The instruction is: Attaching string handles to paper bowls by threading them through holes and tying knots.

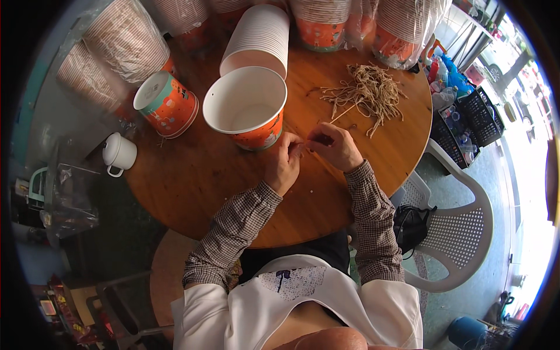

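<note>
Both hands meet over the near part of the round wooden table, fingertips nearly touching. My left hand [284, 160] is closed in a pinch beside the large orange paper bucket [256, 137]; what it pinches is too small to make out. My right hand [336, 146] is closed too, and a short, straight tan cord [344, 112] shows just above its fingers. The bucket stands upright with its white inside showing. Farther right lies a loose pile of tan cords [373, 96]. Behind the bucket, a nested stack of white-walled buckets [256, 41] lies on its side.
An orange bucket [168, 105] sits upside down at the left, near a white lidded enamel mug [120, 153]. Plastic-wrapped bucket stacks [125, 41] line the far side. A white plastic chair [461, 233] with a black bag [411, 228] and black crates [479, 116] stand right of the table [192, 192].
</note>
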A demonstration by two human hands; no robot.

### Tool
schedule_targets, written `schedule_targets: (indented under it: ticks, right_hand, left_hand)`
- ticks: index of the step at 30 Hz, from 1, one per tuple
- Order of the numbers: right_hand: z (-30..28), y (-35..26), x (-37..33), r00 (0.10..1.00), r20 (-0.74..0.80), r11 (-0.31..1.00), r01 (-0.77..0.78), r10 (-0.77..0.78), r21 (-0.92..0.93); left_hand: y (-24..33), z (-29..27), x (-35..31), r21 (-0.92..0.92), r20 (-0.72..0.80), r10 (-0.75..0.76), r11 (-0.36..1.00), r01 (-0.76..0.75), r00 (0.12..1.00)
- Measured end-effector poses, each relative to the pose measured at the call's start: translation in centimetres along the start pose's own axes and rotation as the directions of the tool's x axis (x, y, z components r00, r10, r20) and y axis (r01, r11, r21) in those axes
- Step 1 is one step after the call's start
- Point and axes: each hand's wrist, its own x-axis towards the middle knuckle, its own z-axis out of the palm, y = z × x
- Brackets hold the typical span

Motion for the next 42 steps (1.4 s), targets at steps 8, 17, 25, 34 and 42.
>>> schedule_targets:
  ticks: [8,17,25,34,42]
  right_hand:
    - [0.7,0.4,-0.3,0.994,0.049,0.985,-0.103,0.097,0.139]
    - [1.8,-0.7,-0.4,0.989,0.002,0.954,-0.144,0.148,0.265]
    - [4.0,-1.4,1.7,0.94,-0.184,0.709,-0.081,0.289,0.7]
    - [6.0,-2.3,2.7,0.942,-0.162,0.573,-0.038,0.295,0.819]
    - [6.4,-2.3,2.2,0.939,-0.199,0.637,-0.026,0.28,0.77]
  left_hand:
    - [-0.2,-0.6,0.4,0.21,-0.058,0.276,0.943,-0.258,0.96]
    - [0.1,-1.5,0.9,0.305,-0.061,0.45,0.859,-0.412,0.891]
    - [5.3,-4.3,3.6,0.651,-0.03,0.587,0.625,-0.43,0.809]
    - [6.5,-5.9,5.3,0.71,0.184,0.138,0.666,-0.229,0.973]
    - [6.7,-6.7,5.0,0.692,0.184,0.073,0.699,-0.182,0.98]
